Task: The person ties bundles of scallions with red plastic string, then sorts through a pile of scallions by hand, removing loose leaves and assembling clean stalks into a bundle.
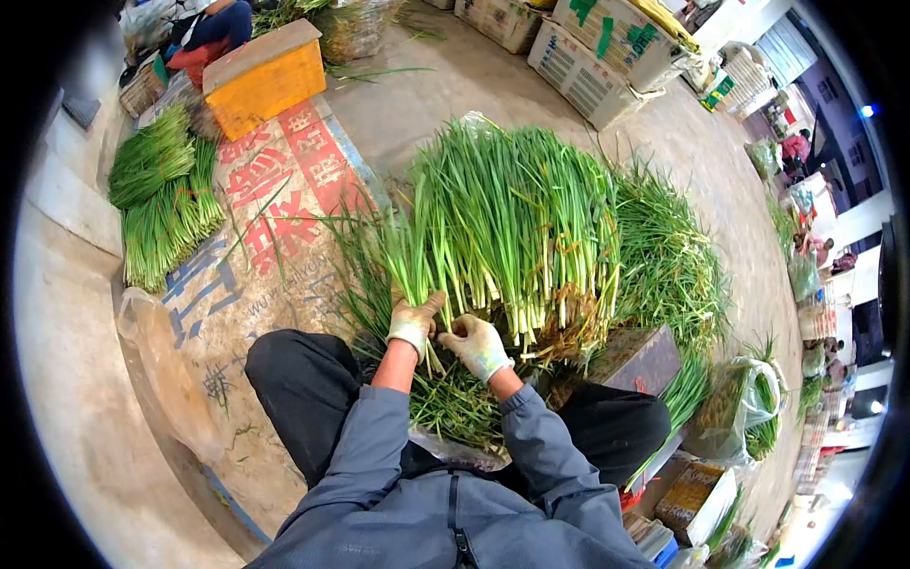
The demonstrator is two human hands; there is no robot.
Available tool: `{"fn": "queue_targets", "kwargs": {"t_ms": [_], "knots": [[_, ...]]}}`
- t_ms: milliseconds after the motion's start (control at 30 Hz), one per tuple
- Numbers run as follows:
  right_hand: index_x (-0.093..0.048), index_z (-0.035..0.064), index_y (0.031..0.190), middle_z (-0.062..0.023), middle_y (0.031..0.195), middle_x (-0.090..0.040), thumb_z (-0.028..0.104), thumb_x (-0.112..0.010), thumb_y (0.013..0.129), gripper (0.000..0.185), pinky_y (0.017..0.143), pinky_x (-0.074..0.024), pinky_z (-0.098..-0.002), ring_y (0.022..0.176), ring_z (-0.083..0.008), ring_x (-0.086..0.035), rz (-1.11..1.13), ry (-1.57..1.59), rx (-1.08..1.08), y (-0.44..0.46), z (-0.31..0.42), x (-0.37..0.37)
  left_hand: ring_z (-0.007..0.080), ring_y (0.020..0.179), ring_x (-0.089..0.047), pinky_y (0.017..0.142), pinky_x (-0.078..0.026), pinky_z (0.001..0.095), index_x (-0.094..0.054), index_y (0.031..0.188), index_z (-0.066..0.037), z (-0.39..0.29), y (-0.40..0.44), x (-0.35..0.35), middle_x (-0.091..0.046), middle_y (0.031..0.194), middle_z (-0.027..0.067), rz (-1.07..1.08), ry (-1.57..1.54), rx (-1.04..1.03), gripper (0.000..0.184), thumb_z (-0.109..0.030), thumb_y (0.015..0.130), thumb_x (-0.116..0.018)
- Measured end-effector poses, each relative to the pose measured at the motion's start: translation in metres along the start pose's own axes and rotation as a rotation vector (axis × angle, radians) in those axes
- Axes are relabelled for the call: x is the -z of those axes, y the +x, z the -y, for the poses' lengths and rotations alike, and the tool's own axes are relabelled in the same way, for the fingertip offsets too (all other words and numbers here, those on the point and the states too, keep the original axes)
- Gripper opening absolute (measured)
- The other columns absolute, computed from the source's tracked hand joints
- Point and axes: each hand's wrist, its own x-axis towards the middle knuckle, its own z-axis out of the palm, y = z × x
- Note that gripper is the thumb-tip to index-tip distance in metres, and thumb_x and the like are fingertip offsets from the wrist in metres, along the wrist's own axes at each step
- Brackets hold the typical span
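My left hand [414, 324], in a pale work glove, is closed round a small bunch of garlic chives [409, 261], its white stem ends poking out below the fingers. Close beside it my right hand [477, 346], in a stained glove, pinches at the stem ends; the fingertips partly hide what they hold. A large heap of garlic chives [521, 209] lies just beyond both hands, pale roots toward me, with brown withered leaves [578, 327] at its right end. Loose green trimmings [455, 408] lie between my legs.
Tied chive bundles [166, 204] lie at left beside an orange box [265, 81]. More greens [664, 256] spread right of the heap, near a dark box [637, 360] and a plastic bag [749, 408]. White crates [592, 71] stand at the back. Other people sit at far right.
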Motion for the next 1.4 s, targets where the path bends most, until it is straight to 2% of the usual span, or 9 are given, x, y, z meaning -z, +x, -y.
{"fn": "queue_targets", "kwargs": {"t_ms": [167, 500, 567, 700, 833, 900, 1100, 1233, 1400], "knots": [[-0.067, -0.0034, 0.101, -0.0104, 0.082, -0.069, 0.03, -0.074, 0.085, 0.037, 0.068, -0.0499, -0.0308, 0.072, -0.016, -0.061, -0.04, 0.173, -0.019, -0.004, -0.002, -0.008, 0.0139, 0.039, -0.044, 0.035, -0.033, 0.0335, -0.028, 0.142, 0.0, 0.015, 0.013, 0.003, -0.067, 0.073, 0.0075, 0.2, -0.054, -0.003, 0.078, -0.018, 0.085, -0.079], [-0.062, 0.0033, 0.093, -0.0024, 0.074, -0.064, 0.019, -0.059, 0.095, 0.016, 0.048, -0.042, -0.0241, 0.056, -0.0076, -0.053, -0.334, 0.766, -0.114, -0.008, 0.0, 0.018, 0.0195, 0.043, -0.052, 0.044, -0.043, 0.037, -0.066, 0.103, 0.003, 0.008, -0.001, 0.032, -0.069, 0.071, 0.0111, -0.291, 0.072, -0.042, 0.033, -0.02, 0.083, -0.077], [-0.061, 0.0026, 0.097, -0.0034, 0.075, -0.063, 0.017, -0.059, 0.096, 0.015, 0.052, -0.0445, -0.0242, 0.06, -0.0087, -0.055, -0.401, 0.498, 0.073, 0.005, -0.022, 0.012, 0.0271, 0.069, -0.064, 0.068, -0.052, 0.0394, -0.066, 0.106, 0.004, 0.026, 0.023, 0.043, -0.071, 0.083, 0.0134, -0.517, 0.333, -0.284, 0.046, -0.023, 0.075, -0.085], [-0.064, 0.0018, 0.099, -0.0148, 0.091, -0.066, 0.023, -0.065, 0.092, 0.022, 0.075, -0.0514, -0.0344, 0.079, -0.0239, -0.064, -0.333, 0.46, 0.045, -0.009, 0.016, 0.005, 0.0254, 0.075, -0.065, 0.07, -0.051, 0.0385, -0.064, 0.112, 0.003, 0.01, 0.004, 0.048, -0.072, 0.093, 0.0125, -0.444, 0.137, -0.713, 0.053, -0.026, 0.075, -0.086], [-0.064, 0.0009, 0.106, -0.0186, 0.095, -0.069, 0.024, -0.068, 0.091, 0.029, 0.077, -0.0531, -0.0356, 0.083, -0.0277, -0.068, -0.034, 0.258, 0.223, -0.023, 0.039, -0.02, 0.0191, 0.062, -0.061, 0.059, -0.049, 0.0365, -0.066, 0.108, 0.002, -0.02, -0.016, 0.049, -0.072, 0.08, 0.0096, -0.047, 0.166, 0.002, 0.052, -0.034, 0.076, -0.087], [-0.065, 0.0024, 0.111, -0.0175, 0.09, -0.069, 0.024, -0.068, 0.092, 0.029, 0.073, -0.0532, -0.0341, 0.079, -0.0219, -0.067, 0.077, 0.176, 0.228, -0.02, 0.034, -0.027, 0.0152, 0.045, -0.053, 0.04, -0.039, 0.0318, -0.07, 0.091, -0.001, 0.0, -0.015, 0.04, -0.069, 0.07, 0.0066, 0.009, -0.171, -0.262, 0.033, -0.03, 0.081, -0.083], [-0.064, 0.0045, 0.089, -0.02, 0.085, -0.07, 0.043, -0.068, 0.087, 0.039, 0.074, -0.0544, -0.0472, 0.084, -0.0394, -0.068, -0.135, -0.565, -0.048, 0.02, -0.016, -0.026, 0.0173, 0.044, -0.051, 0.043, -0.043, 0.0341, -0.068, 0.089, 0.002, -0.025, -0.018, 0.05, -0.06, 0.06, 0.0063, -0.065, -0.401, -0.279, 0.02, -0.017, 0.089, -0.072], [-0.067, 0.004, 0.088, -0.0233, 0.085, -0.069, 0.037, -0.066, 0.088, 0.033, 0.074, -0.0529, -0.0485, 0.082, -0.0416, -0.066, -0.122, -0.331, -0.054, 0.022, -0.022, -0.03, 0.0202, 0.056, -0.064, 0.044, -0.049, 0.0338, -0.065, 0.103, 0.005, -0.004, 0.002, 0.041, -0.069, 0.076, 0.0115, -0.056, -0.326, -0.154, 0.023, -0.011, 0.088, -0.074], [-0.069, -0.0031, 0.095, -0.004, 0.073, -0.068, 0.024, -0.065, 0.093, 0.028, 0.051, -0.0471, -0.0245, 0.056, -0.0077, -0.059, 0.175, 0.326, -0.217, -0.031, 0.013, -0.015, 0.0181, 0.052, -0.062, 0.043, -0.048, 0.0316, -0.067, 0.102, -0.004, 0.005, 0.0, 0.034, -0.069, 0.077, 0.0077, 0.007, -0.125, -0.056, 0.025, -0.013, 0.082, -0.079]]}}
